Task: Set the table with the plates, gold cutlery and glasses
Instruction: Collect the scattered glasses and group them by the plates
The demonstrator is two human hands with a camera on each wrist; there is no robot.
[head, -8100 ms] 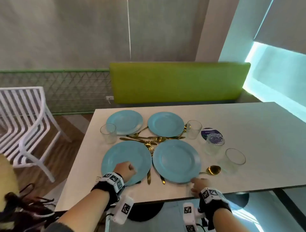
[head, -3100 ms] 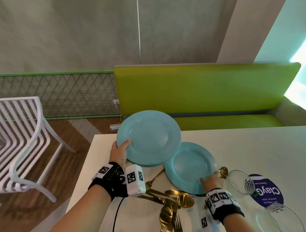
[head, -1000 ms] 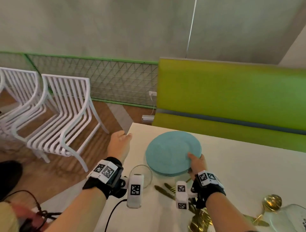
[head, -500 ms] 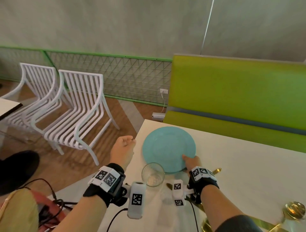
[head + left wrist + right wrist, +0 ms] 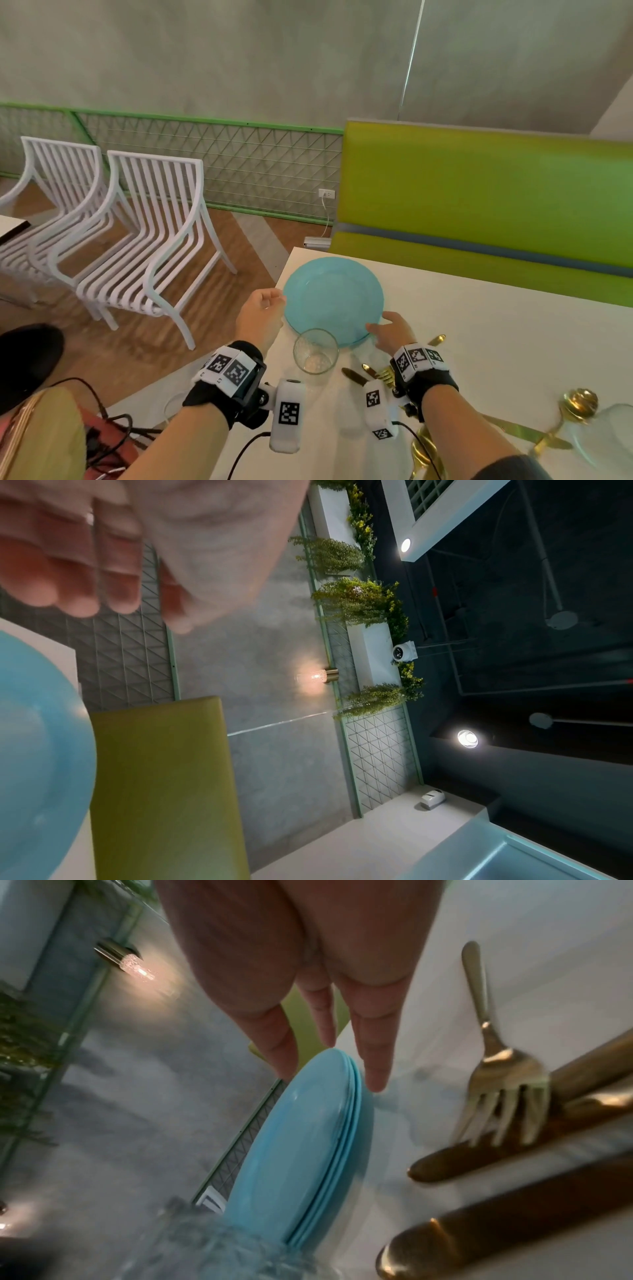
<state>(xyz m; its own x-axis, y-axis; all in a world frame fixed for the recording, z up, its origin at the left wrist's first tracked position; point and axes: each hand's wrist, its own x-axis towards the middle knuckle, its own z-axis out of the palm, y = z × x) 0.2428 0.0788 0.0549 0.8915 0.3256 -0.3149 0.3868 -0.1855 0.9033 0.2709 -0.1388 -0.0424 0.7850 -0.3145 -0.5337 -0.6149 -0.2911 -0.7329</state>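
The white table (image 5: pixel 479 342) is filling the lower right of the head view, with a green bench (image 5: pixel 479 205) standing behind it and two white slatted chairs (image 5: pixel 137 240) sitting on the wood floor to the left. A stack of blue plates (image 5: pixel 334 298) is lying flat near the table's far left corner; the right wrist view is showing several rims one on another, though how many is hard to count through the blur. The left hand (image 5: pixel 260 317) is hovering just beside the stack's left edge, fingers loosely curled and holding nothing. The right hand (image 5: pixel 390 332) is resting at the stack's near right rim, fingers nearly straight and spread, tips touching the edge without gripping it. A clear glass (image 5: pixel 315 351) is standing upright just in front of the plates, between the two wrists. Gold cutlery (image 5: pixel 376 373) is lying on the table near the right wrist, a gold fork (image 5: pixel 496 1096) among it, tines pointing towards the camera.
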